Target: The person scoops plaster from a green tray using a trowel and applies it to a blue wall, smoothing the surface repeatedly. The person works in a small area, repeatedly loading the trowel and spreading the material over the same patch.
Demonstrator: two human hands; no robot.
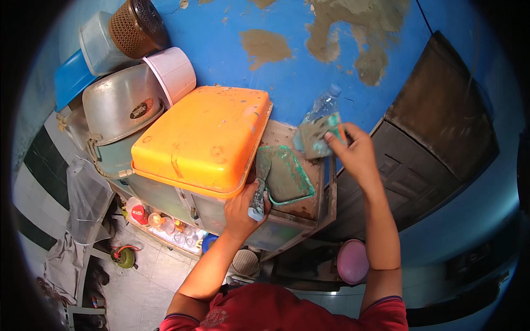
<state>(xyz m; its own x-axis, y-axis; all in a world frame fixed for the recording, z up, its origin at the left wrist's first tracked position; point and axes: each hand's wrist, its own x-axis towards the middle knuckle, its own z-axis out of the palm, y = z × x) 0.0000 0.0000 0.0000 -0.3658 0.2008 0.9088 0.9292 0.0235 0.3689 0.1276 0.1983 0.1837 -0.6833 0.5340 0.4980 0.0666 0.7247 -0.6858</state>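
Note:
My left hand (242,209) is closed round the handle of a cement-smeared putty knife (263,165). Its grey blade reaches the left edge of a green-rimmed tray (309,185), which holds wet grey cement (287,175). Further right, my right hand (353,149) pinches a flat green piece smeared with cement (317,138), orange along one edge; its exact kind is not clear. Just behind that piece a clear plastic bottle (327,102) leans near the blue wall.
An orange plastic tub (204,138) lies upside down on the cabinet (160,193), beside the tray. To the left are stacked a metal pot (121,102), a pink basket (172,74) and a brown basket (138,27). Grey patches mark the blue wall (221,49). A dark door (441,110) stands right.

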